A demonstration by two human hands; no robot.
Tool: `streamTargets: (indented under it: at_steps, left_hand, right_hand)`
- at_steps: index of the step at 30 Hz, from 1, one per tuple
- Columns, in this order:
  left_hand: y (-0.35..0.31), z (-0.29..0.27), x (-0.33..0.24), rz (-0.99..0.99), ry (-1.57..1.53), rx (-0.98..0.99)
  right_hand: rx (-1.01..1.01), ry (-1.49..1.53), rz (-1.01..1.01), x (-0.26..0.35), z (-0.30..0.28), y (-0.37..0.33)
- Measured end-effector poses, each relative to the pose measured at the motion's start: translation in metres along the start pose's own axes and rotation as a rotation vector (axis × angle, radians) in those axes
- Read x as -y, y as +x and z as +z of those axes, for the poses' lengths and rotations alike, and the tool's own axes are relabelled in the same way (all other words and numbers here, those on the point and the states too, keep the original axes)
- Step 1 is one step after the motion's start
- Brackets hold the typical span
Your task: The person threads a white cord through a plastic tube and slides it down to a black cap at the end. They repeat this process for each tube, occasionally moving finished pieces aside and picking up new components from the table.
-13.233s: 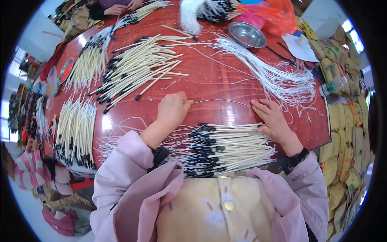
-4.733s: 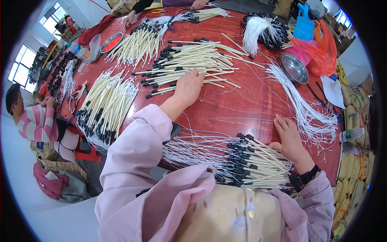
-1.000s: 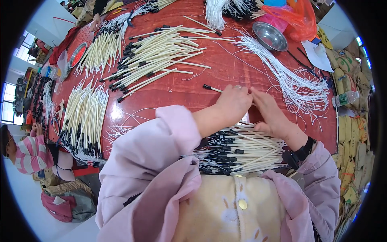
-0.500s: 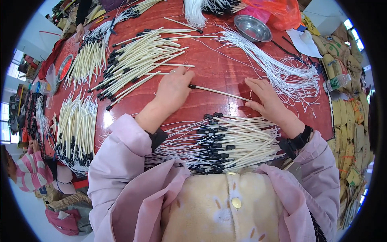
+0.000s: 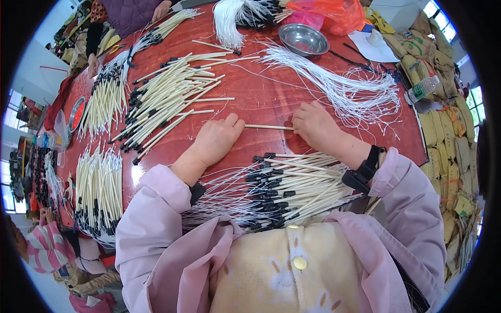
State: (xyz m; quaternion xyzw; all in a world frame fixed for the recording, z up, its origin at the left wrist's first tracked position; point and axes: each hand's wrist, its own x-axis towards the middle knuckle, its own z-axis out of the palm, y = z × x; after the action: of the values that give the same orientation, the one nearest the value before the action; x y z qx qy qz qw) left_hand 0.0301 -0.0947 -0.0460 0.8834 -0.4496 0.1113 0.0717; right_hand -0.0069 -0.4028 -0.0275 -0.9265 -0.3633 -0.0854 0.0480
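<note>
Above the middle of the table, a slim cream-coloured stick (image 5: 269, 127) spans the space between my hands, roughly level. My left hand (image 5: 219, 140) is closed round its left end and hides the tip. At the other end, the fingertips of my right hand (image 5: 315, 127) pinch the stick. A thin white string shows just above my left hand. Close to my body lies a pile of similar sticks (image 5: 308, 180) with black end pieces and white strings trailing left. Left of my left hand is another heap of cream sticks (image 5: 177, 86) with black ends.
Loose white strings (image 5: 334, 83) spread at the back right, beside a metal bowl (image 5: 303, 39) and a red plastic bag (image 5: 334, 15). More stick bundles (image 5: 99, 190) lie at left. Stacked sacks (image 5: 438, 151) line the right side. A co-worker's hand (image 5: 93, 67) rests at the far left.
My right hand has moved left and closed on the stick's right end. My left hand has shifted its hold over the black end, now hidden. The view has turned slightly.
</note>
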Motion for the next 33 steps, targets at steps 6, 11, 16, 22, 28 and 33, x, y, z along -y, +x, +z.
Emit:
streamTargets:
  at_steps: [6, 11, 16, 22, 28, 33]
  left_hand:
    - [0.002, 0.000, 0.001, 0.017, 0.022, 0.001]
    - [0.000, 0.004, 0.007, 0.001, -0.038, 0.012]
    - [0.002, 0.005, 0.017, -0.024, -0.207, -0.015]
    - [0.007, 0.000, 0.016, -0.096, -0.365, -0.024]
    - [0.016, -0.001, 0.009, -0.143, -0.259, 0.079]
    - [0.007, -0.002, 0.021, -0.143, -0.366, 0.027]
  right_hand:
    - [-0.036, -0.126, -0.053, 0.006, 0.002, -0.001]
    - [-0.014, -0.119, -0.041, 0.006, 0.001, 0.000]
    - [0.030, -0.117, 0.003, 0.004, 0.003, 0.005]
    - [0.081, -0.102, 0.022, 0.003, 0.002, 0.011]
    - [0.145, -0.174, 0.026, 0.008, 0.002, 0.015]
    - [0.073, -0.269, -0.027, 0.010, 0.005, 0.015]
